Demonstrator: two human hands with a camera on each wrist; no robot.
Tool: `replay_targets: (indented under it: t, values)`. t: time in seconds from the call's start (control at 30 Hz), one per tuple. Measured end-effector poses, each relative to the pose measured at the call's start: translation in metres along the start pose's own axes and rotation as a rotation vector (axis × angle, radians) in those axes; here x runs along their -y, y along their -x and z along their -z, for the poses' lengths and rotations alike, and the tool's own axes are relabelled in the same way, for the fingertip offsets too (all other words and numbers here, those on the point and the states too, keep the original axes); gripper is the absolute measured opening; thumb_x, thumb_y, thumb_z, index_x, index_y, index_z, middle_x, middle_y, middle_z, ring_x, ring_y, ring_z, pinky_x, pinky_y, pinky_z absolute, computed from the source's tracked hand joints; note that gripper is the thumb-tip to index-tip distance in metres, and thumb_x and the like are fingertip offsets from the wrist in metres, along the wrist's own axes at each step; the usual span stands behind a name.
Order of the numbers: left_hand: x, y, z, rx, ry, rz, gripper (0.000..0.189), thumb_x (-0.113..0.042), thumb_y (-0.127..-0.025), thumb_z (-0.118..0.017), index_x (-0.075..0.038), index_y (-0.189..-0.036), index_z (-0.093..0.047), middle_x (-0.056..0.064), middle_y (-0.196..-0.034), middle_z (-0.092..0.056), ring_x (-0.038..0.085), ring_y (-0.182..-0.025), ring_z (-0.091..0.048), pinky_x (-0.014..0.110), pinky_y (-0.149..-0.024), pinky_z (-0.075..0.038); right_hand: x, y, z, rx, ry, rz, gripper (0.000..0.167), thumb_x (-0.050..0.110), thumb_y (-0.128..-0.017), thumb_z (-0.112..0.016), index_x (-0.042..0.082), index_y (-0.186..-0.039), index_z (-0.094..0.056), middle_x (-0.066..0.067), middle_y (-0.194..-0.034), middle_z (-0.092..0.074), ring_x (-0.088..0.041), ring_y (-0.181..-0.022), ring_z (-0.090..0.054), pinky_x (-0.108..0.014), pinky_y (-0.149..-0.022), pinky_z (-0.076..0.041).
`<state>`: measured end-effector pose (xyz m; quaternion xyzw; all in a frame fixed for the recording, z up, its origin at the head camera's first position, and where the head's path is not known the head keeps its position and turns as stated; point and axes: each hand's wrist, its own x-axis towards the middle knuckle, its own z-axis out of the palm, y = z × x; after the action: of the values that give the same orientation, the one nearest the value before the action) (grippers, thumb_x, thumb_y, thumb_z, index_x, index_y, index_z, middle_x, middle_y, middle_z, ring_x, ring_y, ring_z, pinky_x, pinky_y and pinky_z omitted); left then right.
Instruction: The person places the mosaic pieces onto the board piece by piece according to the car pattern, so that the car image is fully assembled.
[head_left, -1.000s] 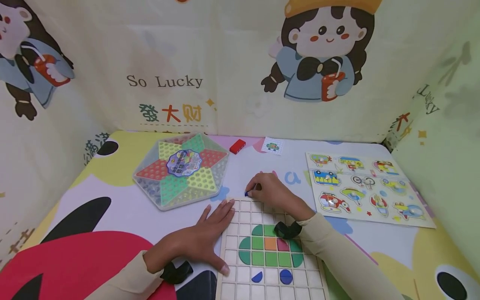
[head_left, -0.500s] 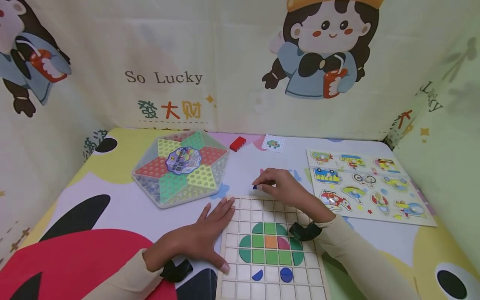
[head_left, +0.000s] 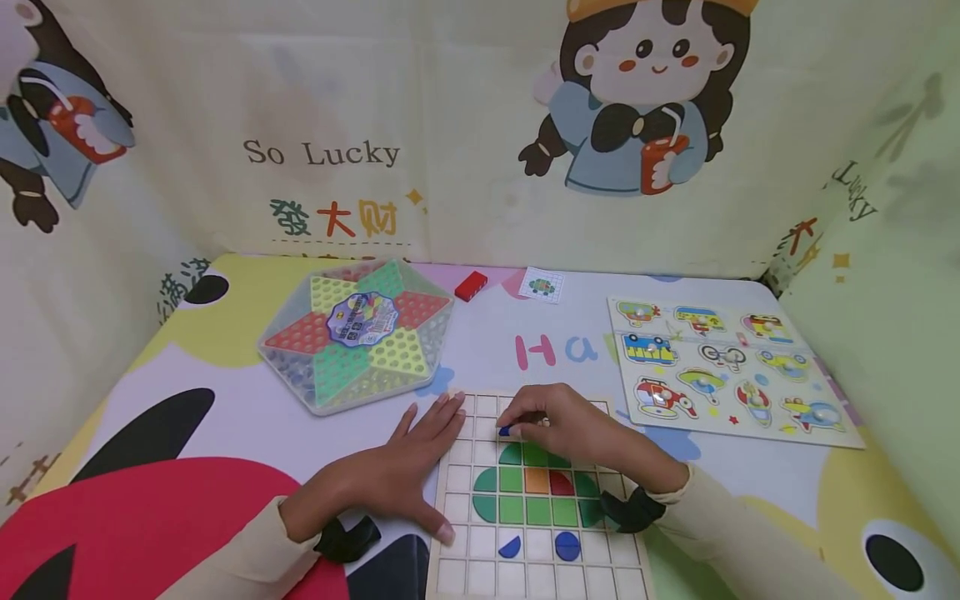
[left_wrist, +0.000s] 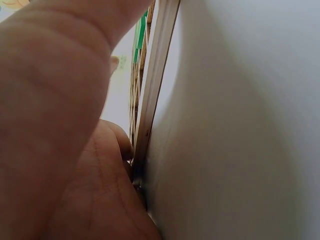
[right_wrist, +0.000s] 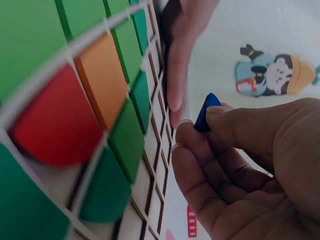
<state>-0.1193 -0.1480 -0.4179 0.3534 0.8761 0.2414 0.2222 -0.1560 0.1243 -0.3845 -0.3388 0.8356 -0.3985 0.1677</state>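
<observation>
A wooden grid board (head_left: 455,575) lies on the table. Green tiles (head_left: 538,510), an orange square (head_left: 537,481) and a red rounded piece (right_wrist: 62,117) fill its middle cells. Below them sit a blue half-round piece (head_left: 510,547), slanted in its cell, and a blue circle (head_left: 567,546) with a line across it. My right hand (head_left: 558,421) pinches a small blue rounded piece (right_wrist: 206,112) between thumb and fingers over the board's upper rows. Fingers spread, my left hand (head_left: 401,471) rests along the board's left edge, thumb at the rim.
A hexagonal Chinese checkers box (head_left: 300,379) stands behind my left hand. At the back lie a small red block (head_left: 471,286) and a pattern card (head_left: 542,285). To the right is a vehicle picture puzzle board (head_left: 738,396). A printed cloth (head_left: 465,208) hangs behind.
My right hand, holding the blue piece, first lifts slightly to the right behind the board's far edge, then comes nearer, over the upper cells. My left hand stays in place.
</observation>
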Motion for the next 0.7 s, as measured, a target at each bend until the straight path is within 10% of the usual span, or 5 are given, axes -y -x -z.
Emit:
replay_targets:
  t: [0.7]
  values:
    - [-0.003, 0.001, 0.004, 0.011, 0.024, -0.016, 0.128, -0.066, -0.07, -0.076, -0.004, -0.156, -0.004, 0.005, -0.162, 0.014, 0.024, -0.145, 0.019, 0.055, -0.11, 0.013, 0.019, 0.025, -0.027, 0.245, -0.139, -0.023, 0.016, 0.003, -0.089, -0.07, 0.015, -0.098, -0.076, 0.015, -0.09, -0.067, -0.003, -0.08, -0.06, -0.024, -0.075, -0.052]
